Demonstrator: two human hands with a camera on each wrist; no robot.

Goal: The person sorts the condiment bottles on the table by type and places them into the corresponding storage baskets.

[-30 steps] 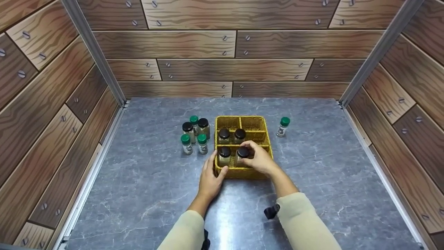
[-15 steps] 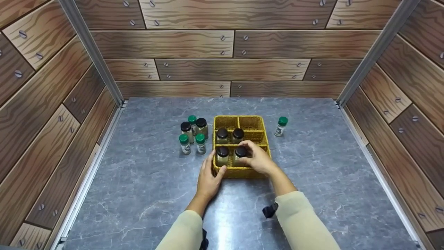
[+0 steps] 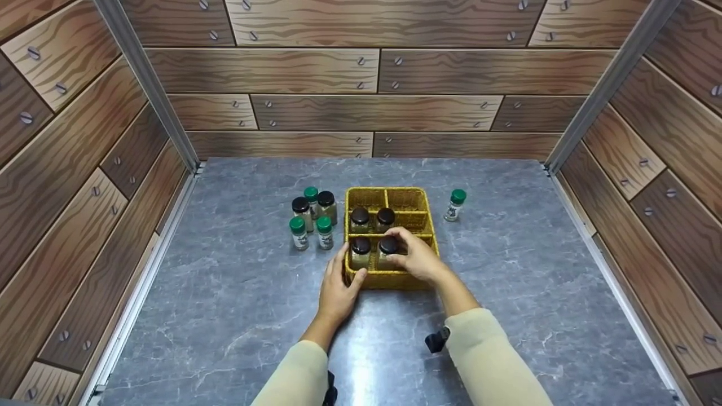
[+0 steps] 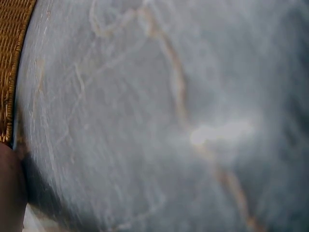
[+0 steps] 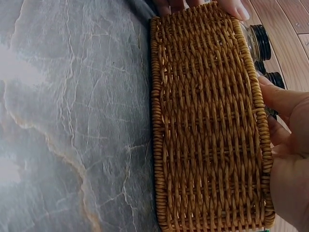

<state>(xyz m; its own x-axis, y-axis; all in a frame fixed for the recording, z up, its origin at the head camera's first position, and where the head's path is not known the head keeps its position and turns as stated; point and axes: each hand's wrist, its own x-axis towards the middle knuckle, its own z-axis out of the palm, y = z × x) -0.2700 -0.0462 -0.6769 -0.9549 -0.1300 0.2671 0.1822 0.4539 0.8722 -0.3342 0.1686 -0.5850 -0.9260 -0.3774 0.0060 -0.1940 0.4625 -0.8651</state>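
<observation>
In the head view, my right hand [image 3: 418, 260] pinches a black-capped spice jar [image 3: 387, 245] between thumb and fingers. That jar stands upright in the front row of a yellow-brown wicker basket [image 3: 389, 280] with dividers. Left of it in the same row is another black-capped jar [image 3: 360, 246]. My left hand [image 3: 337, 293] grips the basket's front left corner, thumb at the front rim and fingers along the left side. The right wrist view shows the woven front wall [image 5: 207, 121], with the left thumb [image 5: 235, 7] over its rim. Two more black-capped jars [image 3: 360, 216] sit in the middle row.
Left of the basket stands a group of spice jars, black-capped [image 3: 301, 206] and green-capped [image 3: 324, 225]. One green-capped jar [image 3: 455, 204] is alone on the right. The grey marbled table [image 3: 237, 293] is enclosed by wood-patterned walls [image 3: 316, 70].
The whole head view has shifted slightly to the left. Both hands keep their places at the basket and the jar.
</observation>
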